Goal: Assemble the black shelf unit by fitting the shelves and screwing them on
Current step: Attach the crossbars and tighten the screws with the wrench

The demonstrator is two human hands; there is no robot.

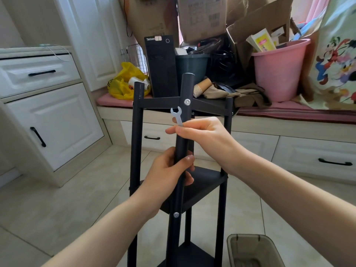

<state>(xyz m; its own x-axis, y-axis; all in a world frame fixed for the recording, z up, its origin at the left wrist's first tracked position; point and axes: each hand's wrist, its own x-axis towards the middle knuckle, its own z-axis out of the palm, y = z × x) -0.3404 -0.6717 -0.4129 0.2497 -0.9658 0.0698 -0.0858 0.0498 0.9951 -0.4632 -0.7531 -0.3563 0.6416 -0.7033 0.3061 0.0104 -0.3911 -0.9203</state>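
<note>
The black shelf unit [204, 182] stands upright on the tiled floor, with round black posts and three shelves between them. My left hand [169, 170] grips the nearest post [185, 87] at mid height. My right hand [202, 135] pinches a small silver flat wrench [177, 115], its open jaw pointing up, just below and left of a silver screw head [187, 102] at the top shelf. A second silver screw [176, 214] sits on the same post at the middle shelf.
A bench with a pink cushion [289, 110] behind the unit carries a black computer tower [161, 68], a pink bucket [279, 72], cardboard boxes and a yellow bag [123, 83]. White cabinets [48, 112] stand at left. A translucent bin [250, 249] sits on the floor at lower right.
</note>
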